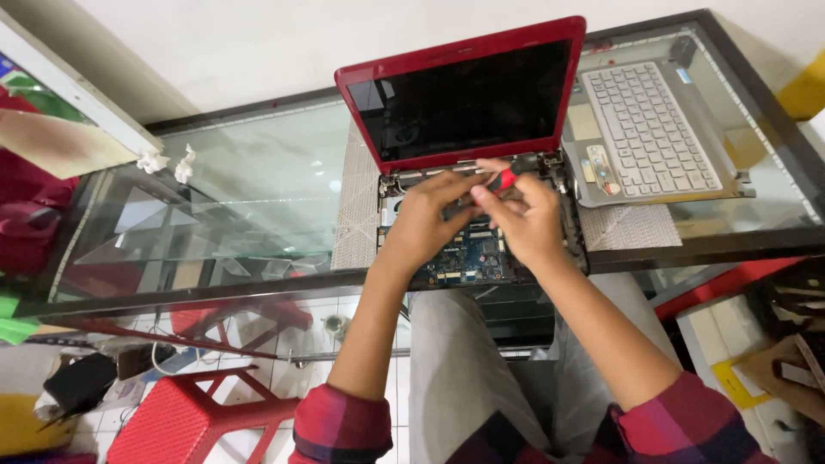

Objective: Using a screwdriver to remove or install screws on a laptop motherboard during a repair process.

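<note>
Nearest the camera: plaid sleeves and grey trousers, with a red plastic stool (202, 412) on the tiled floor, lower left, under the glass table (258, 198).

I note both forearms reaching up and away over the table's near edge, meeting at the opened laptop base.

Left hand (427, 219): fingers curled and drawn together, resting on the exposed circuit board (471, 255); fingertips reach toward the right hand. I cannot tell whether it pinches anything.

Right hand (526, 219): closed around a red-handled screwdriver (505, 179). Only the handle end shows, poking out above the knuckles. Its long axis appears to run from upper right down to lower left, tip hidden between the two hands. The right hand holds the tool; the left sits just beside it, touching or nearly so.

Just beyond the hands: the hinge line, then the red-framed laptop screen (468, 94), tilted back, dark.

Far right: the detached silver keyboard panel (649, 129), lying flat, well apart from both hands.
</note>
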